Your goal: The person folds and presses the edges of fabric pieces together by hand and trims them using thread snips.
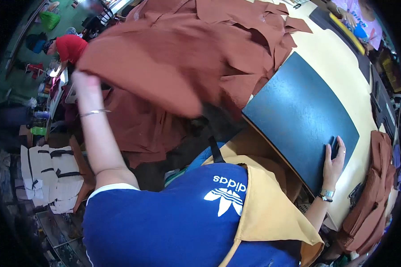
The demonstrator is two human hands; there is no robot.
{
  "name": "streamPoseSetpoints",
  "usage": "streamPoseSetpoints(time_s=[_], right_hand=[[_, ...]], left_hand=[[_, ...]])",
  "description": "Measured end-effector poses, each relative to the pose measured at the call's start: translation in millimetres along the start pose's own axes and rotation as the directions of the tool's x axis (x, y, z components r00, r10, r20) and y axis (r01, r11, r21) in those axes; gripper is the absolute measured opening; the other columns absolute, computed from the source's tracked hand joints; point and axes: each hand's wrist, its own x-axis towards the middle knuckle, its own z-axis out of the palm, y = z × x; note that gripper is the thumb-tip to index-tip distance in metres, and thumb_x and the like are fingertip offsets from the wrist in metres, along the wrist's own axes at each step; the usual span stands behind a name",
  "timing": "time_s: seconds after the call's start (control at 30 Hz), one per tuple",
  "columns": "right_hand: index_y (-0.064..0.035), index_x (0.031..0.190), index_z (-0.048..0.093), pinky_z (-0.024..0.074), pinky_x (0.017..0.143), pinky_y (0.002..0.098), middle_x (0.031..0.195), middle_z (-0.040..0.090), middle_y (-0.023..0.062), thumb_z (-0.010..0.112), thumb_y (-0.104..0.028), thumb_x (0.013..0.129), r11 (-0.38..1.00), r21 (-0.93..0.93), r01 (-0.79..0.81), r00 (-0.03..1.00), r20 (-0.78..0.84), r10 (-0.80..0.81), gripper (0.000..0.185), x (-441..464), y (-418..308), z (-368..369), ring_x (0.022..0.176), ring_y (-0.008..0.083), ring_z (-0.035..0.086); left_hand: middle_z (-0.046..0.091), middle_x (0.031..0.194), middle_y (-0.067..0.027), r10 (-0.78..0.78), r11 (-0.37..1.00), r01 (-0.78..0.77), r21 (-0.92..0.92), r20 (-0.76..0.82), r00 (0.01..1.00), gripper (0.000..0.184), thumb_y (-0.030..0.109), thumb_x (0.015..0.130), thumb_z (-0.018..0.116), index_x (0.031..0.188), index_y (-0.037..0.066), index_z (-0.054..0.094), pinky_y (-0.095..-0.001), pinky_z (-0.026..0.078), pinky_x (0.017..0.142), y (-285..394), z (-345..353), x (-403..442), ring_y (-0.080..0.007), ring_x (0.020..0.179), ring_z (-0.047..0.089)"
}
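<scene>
My left hand (85, 82), smeared by motion, is closed on the edge of a large reddish-brown leather sheet (151, 66). The sheet is raised and blurred, sweeping across the view from the left toward the middle. More leather of the same colour hangs below it. My right hand (336, 162) lies on the near right part of a dark blue board (303, 111), fingers stretched out, holding nothing. The board rests on a cream tabletop (318, 62).
Irregular leather pieces (236, 18) are heaped at the back. Folded brown leather (372, 191) lies at the right edge. Bundled cream pieces (53, 175) stand at lower left. A person in red (70, 48) works at far left, another person (358, 20) at top right beside a yellow bar (346, 33).
</scene>
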Motion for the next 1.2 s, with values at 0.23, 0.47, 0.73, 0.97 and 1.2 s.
streamPoseSetpoints(time_s=[0.23, 0.47, 0.73, 0.97, 1.2], right_hand=[[-0.0044, 0.133, 0.056, 0.0364, 0.11, 0.038, 0.138, 0.055, 0.0136, 0.064, -0.02, 0.096, 0.993, -0.114, 0.045, 0.999, 0.031, -0.042, 0.041, -1, 4, 2, 0.129, 0.0287, 0.05], [-0.003, 0.126, 0.061, 0.0383, 0.109, 0.0391, 0.137, 0.055, 0.0159, 0.066, -0.019, 0.094, 0.991, -0.125, 0.036, 0.999, 0.017, -0.034, 0.036, -3, -3, 0, 0.128, 0.0302, 0.051], [-0.0065, 0.122, 0.063, 0.0278, 0.116, 0.0528, 0.135, 0.057, 0.0153, 0.069, -0.021, 0.09, 0.994, -0.107, -0.007, 1.0, -0.029, 0.004, 0.036, -6, -8, 0, 0.132, 0.0351, 0.049], [-0.0069, 0.12, 0.064, 0.0286, 0.115, 0.0549, 0.134, 0.058, 0.0139, 0.07, -0.021, 0.088, 0.992, -0.117, -0.039, 0.999, -0.041, 0.035, 0.035, -5, -13, 0, 0.132, 0.0352, 0.049], [-0.0058, 0.116, 0.066, 0.0317, 0.112, 0.0543, 0.13, 0.06, 0.0152, 0.072, -0.021, 0.086, 0.998, -0.051, -0.021, 0.997, -0.071, 0.018, 0.034, -5, -11, 0, 0.129, 0.0364, 0.051]], left_hand=[[0.06, 0.123, -0.0245, 0.779, 0.617, -0.715, 0.33, -0.121, 0.616, 0.042, 0.024, 0.098, 0.044, 0.122, -0.009, 0.051, -0.0495, 0.046, 0.101, 132, -28, -5, -0.0388, 0.115, 0.058], [0.061, 0.111, -0.031, 0.536, 0.088, -0.663, 0.744, 0.525, 0.661, 0.036, 0.031, 0.104, 0.044, 0.112, -0.004, 0.05, -0.05, 0.046, 0.09, -69, -40, 3, -0.0472, 0.108, 0.059], [0.014, 0.161, -0.027, -0.339, 0.11, 0.079, 0.991, -0.038, 0.94, 0.066, 0.051, 0.104, 0.032, 0.157, 0.014, 0.02, -0.0702, 0.011, 0.112, -287, -120, -181, -0.0379, 0.151, 0.01], [0.033, 0.151, -0.0267, 0.526, 0.496, -0.647, 0.579, 0.391, 0.755, 0.054, 0.027, 0.105, 0.044, 0.146, -0.006, 0.033, -0.0461, 0.026, 0.116, -195, 26, -113, -0.0397, 0.141, 0.033], [0.072, 0.092, -0.0138, -0.049, 0.531, -0.737, 0.418, 0.884, 0.465, 0.054, 0.047, 0.096, 0.059, 0.137, 0.013, 0.053, -0.0406, 0.052, 0.084, -164, 222, -164, -0.028, 0.091, 0.07]])
